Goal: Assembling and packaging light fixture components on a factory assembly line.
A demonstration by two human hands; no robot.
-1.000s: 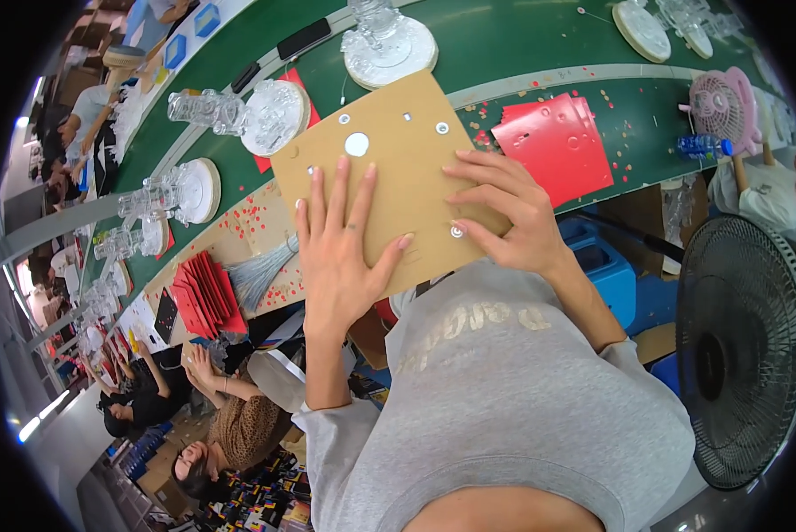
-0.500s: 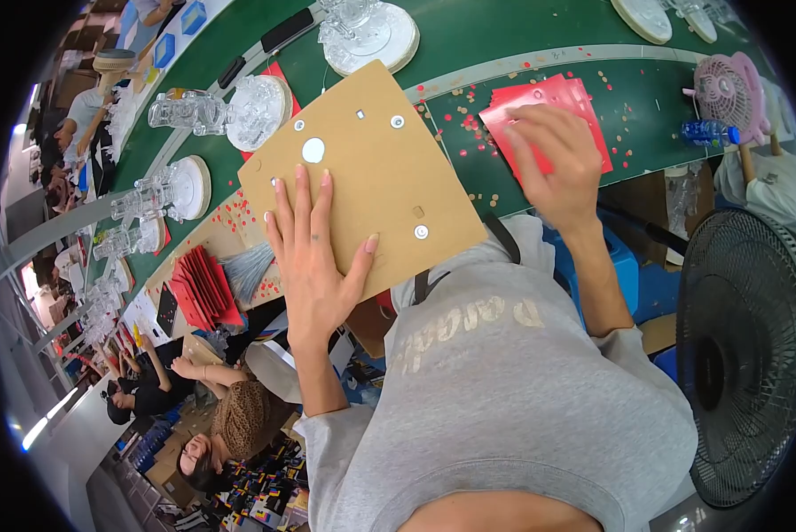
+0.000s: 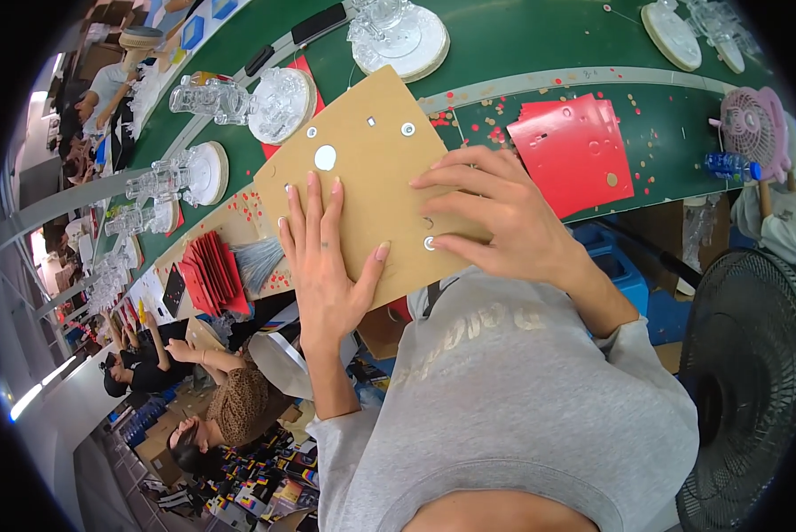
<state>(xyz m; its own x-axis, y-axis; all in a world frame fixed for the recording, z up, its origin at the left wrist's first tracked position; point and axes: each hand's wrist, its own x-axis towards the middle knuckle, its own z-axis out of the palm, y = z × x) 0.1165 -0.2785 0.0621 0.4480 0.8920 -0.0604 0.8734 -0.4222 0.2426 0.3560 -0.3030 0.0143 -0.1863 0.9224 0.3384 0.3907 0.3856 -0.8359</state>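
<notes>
A tan cardboard-like board (image 3: pixel 376 191) lies tilted in front of me, with a round white hole and several metal-rimmed eyelets in it. My left hand (image 3: pixel 331 288) rests flat on its lower left part, fingers stretched out. Over the right side of the board, my right hand (image 3: pixel 522 222) has its fingers bent and apart, fingertips at the surface near the lower eyelet. Nothing shows between those fingers. Just beyond the right hand sits a stack of glossy red sheets (image 3: pixel 571 146), with a small tan disc on top.
Red and tan punched-out discs (image 3: pixel 478 111) litter the green table (image 3: pixel 540 35). Clear glass-like pieces on round white bases (image 3: pixel 402 44) stand along the far and left sides. Folded red cards (image 3: pixel 211 275) lie left, a pink fan (image 3: pixel 752 124) right. A black fan (image 3: pixel 739 381) stands nearby; co-workers sit left.
My right hand has moved left from the red sheets onto the board. A small tan disc now shows on the sheets. My left hand stays on the board.
</notes>
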